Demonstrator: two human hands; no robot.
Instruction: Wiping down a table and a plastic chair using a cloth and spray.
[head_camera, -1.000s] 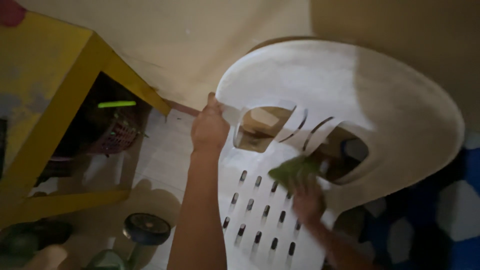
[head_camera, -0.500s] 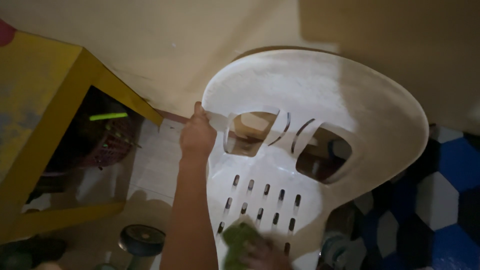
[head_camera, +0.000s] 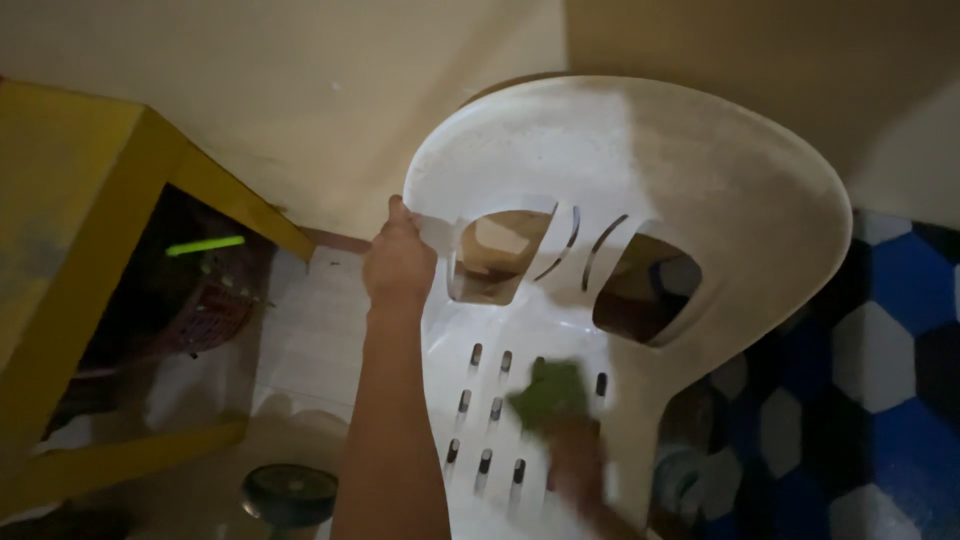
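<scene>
A white plastic chair (head_camera: 640, 160) fills the middle of the view, its curved backrest toward the wall and its slotted seat below. My left hand (head_camera: 398, 262) grips the left edge of the backrest beside a cut-out opening. Lower down, my right hand (head_camera: 575, 462) is blurred and presses a green cloth (head_camera: 548, 392) against the slotted seat.
A yellow table (head_camera: 90, 220) stands at the left with a reddish basket (head_camera: 205, 305) under it. A dark round wheel (head_camera: 290, 492) lies on the white tiled floor. Blue, white and black hexagon floor mats (head_camera: 880, 350) lie at the right. A cream wall is behind.
The green cloth in my right hand went from the backrest opening down to the seat's near edge, then back up to mid-seat. My left hand kept its grip.
</scene>
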